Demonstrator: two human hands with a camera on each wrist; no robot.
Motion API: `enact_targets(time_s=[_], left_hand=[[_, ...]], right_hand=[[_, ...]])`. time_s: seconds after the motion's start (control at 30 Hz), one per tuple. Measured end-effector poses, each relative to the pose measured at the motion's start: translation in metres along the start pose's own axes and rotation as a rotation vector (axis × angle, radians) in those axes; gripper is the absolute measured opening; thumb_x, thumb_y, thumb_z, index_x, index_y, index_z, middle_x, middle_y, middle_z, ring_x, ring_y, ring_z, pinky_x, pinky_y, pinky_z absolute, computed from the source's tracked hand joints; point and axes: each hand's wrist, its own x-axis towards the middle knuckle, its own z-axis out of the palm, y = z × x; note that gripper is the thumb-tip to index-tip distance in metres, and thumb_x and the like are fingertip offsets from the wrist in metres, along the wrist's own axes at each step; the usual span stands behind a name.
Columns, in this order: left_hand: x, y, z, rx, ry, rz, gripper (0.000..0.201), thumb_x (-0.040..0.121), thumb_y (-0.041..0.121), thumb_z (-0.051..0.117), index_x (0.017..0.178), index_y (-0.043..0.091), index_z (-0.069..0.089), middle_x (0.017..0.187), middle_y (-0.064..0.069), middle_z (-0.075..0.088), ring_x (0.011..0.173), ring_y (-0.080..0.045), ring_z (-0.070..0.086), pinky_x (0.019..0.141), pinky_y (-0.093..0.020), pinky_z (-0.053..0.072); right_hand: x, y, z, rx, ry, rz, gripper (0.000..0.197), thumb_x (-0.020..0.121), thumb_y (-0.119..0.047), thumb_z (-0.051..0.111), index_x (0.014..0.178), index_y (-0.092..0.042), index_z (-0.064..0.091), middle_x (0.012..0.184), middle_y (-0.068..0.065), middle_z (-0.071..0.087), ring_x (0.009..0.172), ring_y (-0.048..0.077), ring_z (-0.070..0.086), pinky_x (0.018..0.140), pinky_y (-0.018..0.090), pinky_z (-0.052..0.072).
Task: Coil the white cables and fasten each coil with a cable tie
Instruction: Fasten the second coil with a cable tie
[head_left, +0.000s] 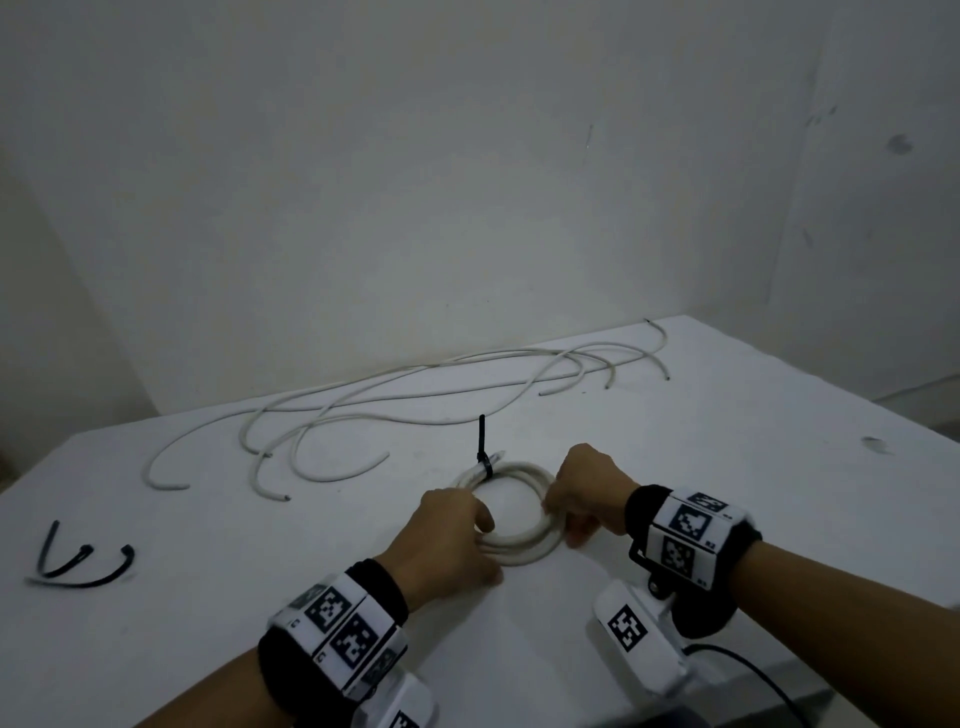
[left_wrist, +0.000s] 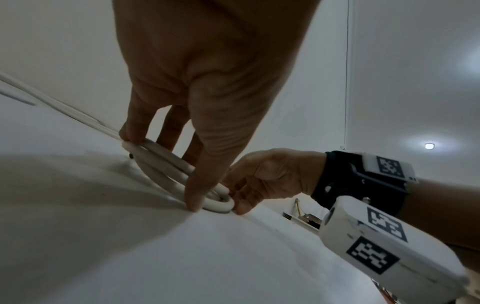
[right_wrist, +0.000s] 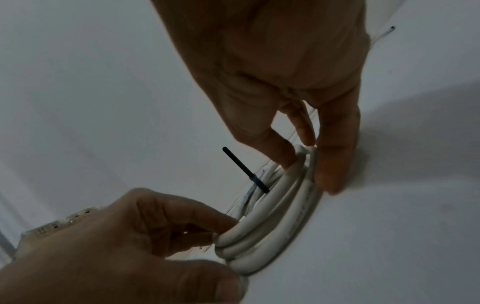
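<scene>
A coiled white cable lies flat on the white tabletop, near its front edge and between the person's two hands. A black cable tie is wrapped around the far left part of the coil, its free tail standing upright.

The left hand grips the near left side of the coil; in the right wrist view its fingers curl over the stacked turns while the thumb presses from below. The right hand holds the right side of the coil; in the left wrist view its fingers are bent around the outer turn, with the thumb tip touching the tabletop just beside the cable.

Several loose white cables lie uncoiled across the far part of the tabletop, well apart from the coil, their cut ends pointing in various directions. Three spare black cable ties lie at the left edge of the tabletop, near one another. Both wrists carry black bands with white marker-printed camera housings. A plain pale wall stands behind the tabletop.
</scene>
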Motion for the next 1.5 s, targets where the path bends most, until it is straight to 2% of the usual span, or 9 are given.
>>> enact_targets(time_s=[0.07, 0.2, 0.4, 0.53, 0.67, 1.0, 1.17, 1.33, 1.5], left_hand=[[0.001, 0.001, 0.000, 0.018, 0.024, 0.027, 0.015, 0.074, 0.020, 0.075, 0.084, 0.012, 0.067, 0.086, -0.004, 0.060, 0.086, -0.016, 0.057, 0.080, -0.025, 0.046], [0.004, 0.000, 0.001, 0.016, 0.028, 0.053, 0.017, 0.076, 0.016, 0.073, 0.092, 0.011, 0.075, 0.095, -0.002, 0.072, 0.090, -0.016, 0.064, 0.078, -0.021, 0.047], [0.006, 0.004, 0.010, 0.217, 0.007, 0.024, 0.020, 0.076, 0.019, 0.061, 0.061, 0.023, 0.048, 0.062, 0.004, 0.047, 0.077, -0.025, 0.050, 0.069, -0.028, 0.033], [0.003, -0.001, 0.007, 0.315, 0.040, -0.016, 0.009, 0.077, 0.031, 0.063, 0.082, 0.023, 0.063, 0.093, 0.000, 0.058, 0.093, -0.026, 0.054, 0.075, -0.032, 0.034], [0.000, -0.004, 0.005, 0.329, 0.052, -0.038, 0.043, 0.074, 0.042, 0.066, 0.113, 0.024, 0.062, 0.119, 0.003, 0.053, 0.109, -0.026, 0.053, 0.089, -0.037, 0.033], [-0.012, 0.009, -0.003, 0.173, 0.150, 0.077, 0.059, 0.078, 0.056, 0.065, 0.128, 0.026, 0.054, 0.134, 0.010, 0.051, 0.123, -0.012, 0.046, 0.108, -0.035, 0.026], [-0.014, 0.012, 0.000, 0.184, 0.029, 0.161, 0.041, 0.082, 0.036, 0.063, 0.120, 0.018, 0.063, 0.119, 0.000, 0.064, 0.111, -0.018, 0.057, 0.094, -0.029, 0.041], [-0.008, 0.016, 0.000, 0.253, -0.062, 0.194, 0.008, 0.085, 0.016, 0.057, 0.090, 0.014, 0.050, 0.094, -0.008, 0.061, 0.081, -0.022, 0.052, 0.060, -0.029, 0.033], [-0.001, 0.013, -0.005, 0.315, -0.064, 0.215, 0.019, 0.087, 0.009, 0.053, 0.104, 0.014, 0.059, 0.104, -0.008, 0.062, 0.096, -0.025, 0.057, 0.068, -0.027, 0.035]], right_hand=[[0.003, 0.001, 0.003, 0.007, 0.051, -0.013, 0.018, 0.077, 0.009, 0.055, 0.065, -0.001, 0.047, 0.061, 0.017, 0.055, 0.045, 0.032, 0.062, 0.057, 0.051, 0.058], [0.006, 0.002, 0.007, -0.020, 0.090, -0.037, 0.020, 0.078, 0.007, 0.053, 0.063, -0.004, 0.044, 0.062, 0.017, 0.054, 0.062, 0.041, 0.067, 0.063, 0.055, 0.057], [-0.002, -0.003, 0.004, -0.030, -0.029, -0.047, 0.022, 0.085, -0.012, 0.067, 0.077, -0.003, 0.049, 0.071, 0.015, 0.057, 0.054, 0.030, 0.060, 0.057, 0.050, 0.058], [-0.014, -0.014, -0.004, -0.134, -0.111, -0.038, 0.031, 0.088, -0.031, 0.065, 0.093, -0.005, 0.049, 0.088, 0.015, 0.058, 0.071, 0.031, 0.065, 0.058, 0.041, 0.057], [-0.016, -0.017, -0.005, -0.167, -0.105, -0.023, 0.043, 0.088, -0.038, 0.063, 0.110, -0.005, 0.047, 0.106, 0.017, 0.058, 0.085, 0.037, 0.069, 0.064, 0.044, 0.058], [-0.011, -0.013, -0.008, -0.242, -0.025, -0.072, 0.047, 0.085, -0.042, 0.065, 0.112, -0.011, 0.043, 0.102, 0.010, 0.057, 0.071, 0.025, 0.065, 0.055, 0.033, 0.057], [-0.004, -0.004, 0.004, -0.217, -0.068, -0.053, 0.031, 0.086, -0.026, 0.069, 0.078, -0.010, 0.044, 0.077, 0.013, 0.058, 0.057, 0.029, 0.061, 0.056, 0.044, 0.058], [-0.003, -0.005, 0.007, -0.205, -0.085, -0.032, 0.034, 0.086, -0.023, 0.068, 0.097, -0.009, 0.039, 0.081, 0.012, 0.054, 0.052, 0.026, 0.060, 0.049, 0.042, 0.056], [-0.010, -0.004, -0.003, -0.100, -0.190, -0.038, 0.036, 0.089, -0.027, 0.065, 0.101, -0.007, 0.038, 0.081, 0.018, 0.057, 0.052, 0.029, 0.060, 0.040, 0.035, 0.053]])
